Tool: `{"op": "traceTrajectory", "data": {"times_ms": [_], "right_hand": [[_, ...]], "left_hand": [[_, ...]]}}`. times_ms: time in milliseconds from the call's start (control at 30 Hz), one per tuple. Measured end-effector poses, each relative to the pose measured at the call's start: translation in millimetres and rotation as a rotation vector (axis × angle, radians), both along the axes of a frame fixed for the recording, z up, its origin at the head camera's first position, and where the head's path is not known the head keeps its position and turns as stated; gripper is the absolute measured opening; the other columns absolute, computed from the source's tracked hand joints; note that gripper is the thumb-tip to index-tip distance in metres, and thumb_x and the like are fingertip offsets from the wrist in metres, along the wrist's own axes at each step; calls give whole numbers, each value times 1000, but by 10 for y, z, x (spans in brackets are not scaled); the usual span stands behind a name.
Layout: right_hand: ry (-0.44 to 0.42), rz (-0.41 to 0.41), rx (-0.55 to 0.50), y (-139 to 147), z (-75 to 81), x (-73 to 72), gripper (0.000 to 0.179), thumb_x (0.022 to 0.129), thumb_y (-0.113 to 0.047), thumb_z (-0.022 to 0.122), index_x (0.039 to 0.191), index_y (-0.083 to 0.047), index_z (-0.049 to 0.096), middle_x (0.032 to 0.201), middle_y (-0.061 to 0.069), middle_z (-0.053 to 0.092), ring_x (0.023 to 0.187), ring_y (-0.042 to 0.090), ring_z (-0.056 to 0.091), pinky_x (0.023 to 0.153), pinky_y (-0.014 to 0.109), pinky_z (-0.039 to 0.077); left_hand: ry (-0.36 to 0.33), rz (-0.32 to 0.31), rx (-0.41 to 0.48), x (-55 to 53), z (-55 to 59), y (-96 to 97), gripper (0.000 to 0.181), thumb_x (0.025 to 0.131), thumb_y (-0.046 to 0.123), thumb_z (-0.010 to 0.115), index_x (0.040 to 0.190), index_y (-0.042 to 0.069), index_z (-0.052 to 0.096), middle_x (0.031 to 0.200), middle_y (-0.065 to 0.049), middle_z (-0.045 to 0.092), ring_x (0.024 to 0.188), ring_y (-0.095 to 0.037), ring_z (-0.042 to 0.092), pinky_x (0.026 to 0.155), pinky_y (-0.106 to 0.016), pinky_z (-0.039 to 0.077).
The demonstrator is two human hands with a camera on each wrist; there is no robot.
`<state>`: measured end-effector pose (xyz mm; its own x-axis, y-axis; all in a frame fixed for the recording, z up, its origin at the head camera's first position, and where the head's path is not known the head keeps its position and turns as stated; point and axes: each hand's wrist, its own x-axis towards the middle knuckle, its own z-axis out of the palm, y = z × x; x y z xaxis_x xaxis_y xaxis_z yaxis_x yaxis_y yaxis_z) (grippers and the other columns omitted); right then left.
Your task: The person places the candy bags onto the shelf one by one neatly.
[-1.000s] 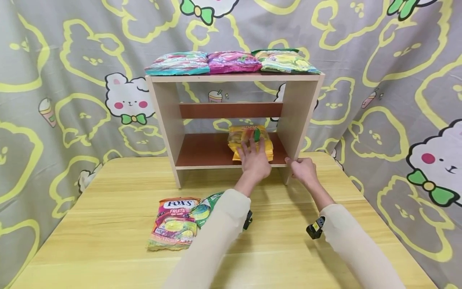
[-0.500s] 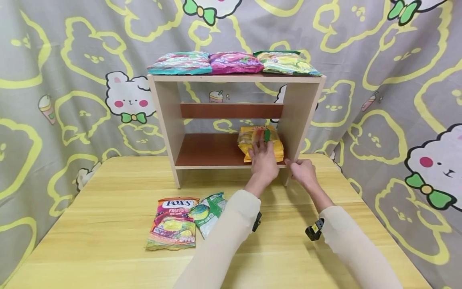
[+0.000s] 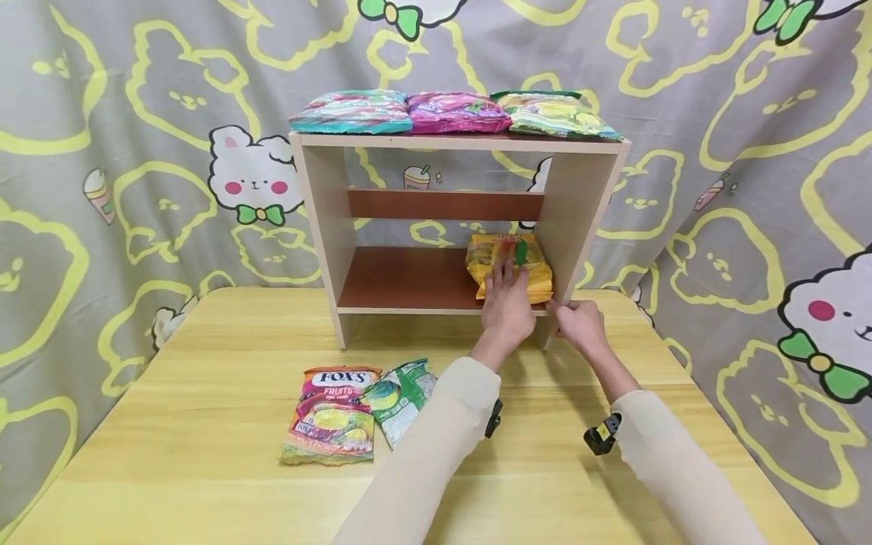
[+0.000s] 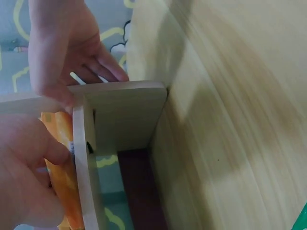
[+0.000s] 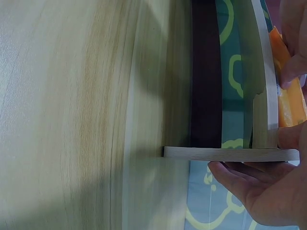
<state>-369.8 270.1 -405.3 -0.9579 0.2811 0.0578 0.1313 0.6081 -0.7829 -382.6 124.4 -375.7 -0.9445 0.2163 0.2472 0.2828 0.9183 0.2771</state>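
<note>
A yellow candy bag (image 3: 534, 281) lies on the lower board of a small wooden shelf (image 3: 409, 310), close to its right side panel. My left hand (image 3: 507, 306) rests on the bag with fingers spread over its front; in the left wrist view, the left hand (image 4: 24, 172) has its thumb against the orange-yellow packaging (image 4: 67, 187). My right hand (image 3: 579, 325) grips the front edge of the right panel. The right wrist view has the right hand's fingers (image 5: 235, 182) along the panel's outer face and the thumb round on the inner side.
On top of the shelf lie a teal candy bag (image 3: 354, 113), a magenta one (image 3: 458, 113) and a yellow-green one (image 3: 555, 115). A Fox's fruits bag (image 3: 334, 416) and a green bag (image 3: 402, 397) lie on the wooden table (image 3: 204, 424). A patterned curtain (image 3: 170, 91) hangs behind.
My left hand has slid the yellow candy bag rightward along the lower board, toward the right panel. The right hand keeps its hold on the panel.
</note>
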Motion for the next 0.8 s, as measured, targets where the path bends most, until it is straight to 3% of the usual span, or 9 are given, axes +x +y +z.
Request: {"op": "traceTrajectory", "data": {"times_ms": [133, 233, 333, 533, 667, 800], "right_hand": [[-7, 6, 0, 19, 23, 18, 51, 96, -43, 58, 101, 4, 77, 77, 14, 76, 58, 9, 65, 57, 27, 48], [-8, 9, -6, 39, 37, 28, 50, 97, -42, 57, 105, 4, 76, 87, 18, 77, 59, 8, 66, 59, 26, 51], [-4, 11, -15, 54, 46, 29, 51, 97, -42, 57, 109, 4, 76, 94, 21, 76, 60, 9, 67, 60, 26, 52], [-5, 11, -10, 65, 39, 15, 51, 96, -43, 58, 107, 4, 76, 90, 19, 77, 62, 11, 68, 60, 26, 52], [-14, 24, -9, 42, 33, 17, 50, 97, -42, 57, 110, 2, 76, 101, 22, 76, 63, 9, 68, 62, 24, 53], [-24, 31, -21, 3, 27, 12, 49, 97, -42, 57, 113, 1, 75, 110, 25, 74, 75, 22, 75, 64, 23, 54]], "left_hand": [[-31, 4, -10, 11, 39, 41, 76, 93, 25, 68, 159, 25, 32, 170, -6, 18, 158, -24, 13, 130, -36, 13], [-38, -1, -11, 12, 60, 70, 77, 92, 26, 69, 159, 25, 31, 170, -5, 17, 158, -23, 11, 130, -35, 12], [-43, -16, 0, -2, 78, 81, 78, 91, 26, 71, 159, 25, 32, 170, -6, 16, 158, -24, 11, 130, -36, 12], [-76, -56, 19, -21, 109, 44, 80, 90, 23, 72, 159, 25, 32, 170, -7, 17, 158, -24, 11, 130, -36, 13], [-97, -88, 64, -39, 119, -9, 79, 89, 21, 73, 158, 23, 34, 171, -6, 13, 158, -23, 10, 129, -37, 14], [-134, -112, 99, -69, 124, -64, 81, 89, 20, 72, 159, 23, 33, 172, -4, 3, 158, -23, 7, 129, -38, 15]]}}
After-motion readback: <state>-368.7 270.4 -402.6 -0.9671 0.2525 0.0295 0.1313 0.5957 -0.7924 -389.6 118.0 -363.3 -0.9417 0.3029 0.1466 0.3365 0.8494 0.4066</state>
